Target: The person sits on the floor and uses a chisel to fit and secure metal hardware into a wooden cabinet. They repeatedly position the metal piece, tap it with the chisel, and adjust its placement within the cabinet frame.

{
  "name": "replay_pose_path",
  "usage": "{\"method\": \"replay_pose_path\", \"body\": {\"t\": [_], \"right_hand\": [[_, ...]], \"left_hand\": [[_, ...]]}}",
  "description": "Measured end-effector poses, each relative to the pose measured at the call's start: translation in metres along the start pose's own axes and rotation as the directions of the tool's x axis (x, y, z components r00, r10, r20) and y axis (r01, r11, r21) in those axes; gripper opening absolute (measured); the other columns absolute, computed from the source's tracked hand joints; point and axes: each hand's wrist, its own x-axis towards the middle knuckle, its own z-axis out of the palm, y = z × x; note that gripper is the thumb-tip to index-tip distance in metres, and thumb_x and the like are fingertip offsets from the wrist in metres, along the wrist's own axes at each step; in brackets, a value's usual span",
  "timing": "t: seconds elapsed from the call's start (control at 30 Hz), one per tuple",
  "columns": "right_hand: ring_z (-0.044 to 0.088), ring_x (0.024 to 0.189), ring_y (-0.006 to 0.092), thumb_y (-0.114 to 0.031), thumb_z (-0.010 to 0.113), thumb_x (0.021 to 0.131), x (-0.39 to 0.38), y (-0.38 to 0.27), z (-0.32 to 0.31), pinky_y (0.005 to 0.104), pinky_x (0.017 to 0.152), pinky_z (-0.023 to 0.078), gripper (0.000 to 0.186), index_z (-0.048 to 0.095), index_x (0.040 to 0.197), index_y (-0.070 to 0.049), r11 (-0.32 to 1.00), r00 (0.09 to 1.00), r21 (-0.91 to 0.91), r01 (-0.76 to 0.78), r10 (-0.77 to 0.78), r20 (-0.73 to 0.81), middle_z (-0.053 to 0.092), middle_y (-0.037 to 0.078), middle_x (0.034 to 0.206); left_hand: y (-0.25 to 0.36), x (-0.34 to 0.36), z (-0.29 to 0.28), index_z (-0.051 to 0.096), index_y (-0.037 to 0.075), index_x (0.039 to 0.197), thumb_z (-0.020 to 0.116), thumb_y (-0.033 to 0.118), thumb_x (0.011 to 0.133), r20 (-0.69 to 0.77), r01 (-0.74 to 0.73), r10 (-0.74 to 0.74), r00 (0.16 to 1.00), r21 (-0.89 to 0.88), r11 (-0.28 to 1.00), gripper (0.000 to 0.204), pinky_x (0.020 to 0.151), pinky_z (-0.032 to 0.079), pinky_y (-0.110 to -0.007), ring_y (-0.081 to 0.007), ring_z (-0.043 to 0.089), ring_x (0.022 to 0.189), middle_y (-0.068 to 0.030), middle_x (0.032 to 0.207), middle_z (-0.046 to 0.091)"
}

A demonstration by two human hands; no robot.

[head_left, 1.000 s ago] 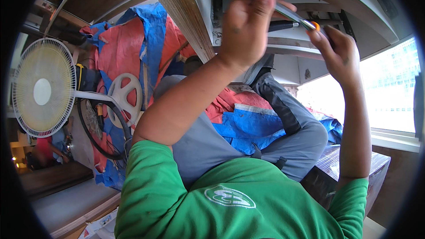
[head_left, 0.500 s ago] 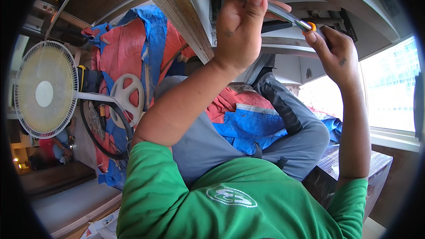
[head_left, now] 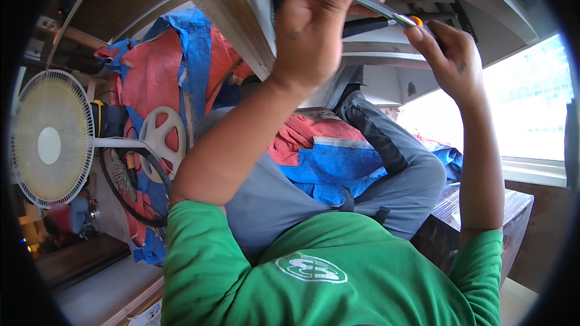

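Overhead, my left hand (head_left: 308,36) has its fingers curled over a long silver metal strip (head_left: 377,6) that runs beneath the wooden framework. At the strip's right part, my right hand (head_left: 447,60) grips a dark tool with an orange part (head_left: 416,22); its working end is too small to make out. A black cylinder with a shiny end (head_left: 368,25) lies just under the strip, partly hidden by my left hand. My green-sleeved forearms rise from below to both hands.
A wooden beam (head_left: 232,18) crosses above. At left are a white fan (head_left: 51,139), red and blue tarpaulins (head_left: 145,66), a cable (head_left: 130,199) and, behind, a partly hidden person (head_left: 60,220). At right are a bright window (head_left: 531,102) and a wrapped box (head_left: 507,223). My bent legs are below.
Both hands, with the strip and tool, sit slightly higher and further left in the picture. The surroundings have also shifted a little with the camera. Both grips look the same.
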Motion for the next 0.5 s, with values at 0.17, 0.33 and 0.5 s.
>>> {"method": "replay_pose_path", "body": {"t": [0.17,0.33,0.5], "right_hand": [[0.057,0.055,0.0139,-0.074,0.063,0.088,-0.008,-0.006,-0.005,0.0286,0.052,0.039,0.072,0.072,0.079,-0.003,0.995,0.995,-0.043,-0.095,0.096,0.029,0.059,0.005,0.06],[0.056,0.054,0.0135,-0.072,0.064,0.089,0.001,-0.006,-0.006,0.0295,0.052,0.039,0.071,0.071,0.076,-0.003,0.996,0.997,-0.076,-0.053,0.057,0.047,0.057,0.005,0.057],[0.055,0.054,0.0133,-0.071,0.064,0.089,0.0,-0.009,-0.004,0.0311,0.051,0.04,0.069,0.072,0.077,-0.003,0.988,0.989,-0.103,-0.116,0.125,0.081,0.057,0.004,0.057]], "left_hand": [[0.005,0.002,0.003,0.055,0.0,0.115,0.045,0.038,0.11,0.085,-0.013,0.004,0.996,0.102,0.995,0.039,0.094,0.058,-0.039,-0.0317,0.072,0.103,-0.0267,0.107,0.071],[0.008,0.002,0.001,0.055,-0.001,0.114,0.048,0.036,0.109,0.045,0.025,-0.029,0.999,0.084,0.996,0.038,0.102,0.047,-0.034,-0.0248,0.067,0.109,-0.0195,0.108,0.071],[0.011,0.003,0.0,0.055,0.0,0.116,0.046,0.038,0.11,0.066,-0.048,0.04,0.997,0.129,0.99,0.04,0.094,0.057,-0.04,-0.0324,0.072,0.104,-0.0288,0.111,0.071]]}}
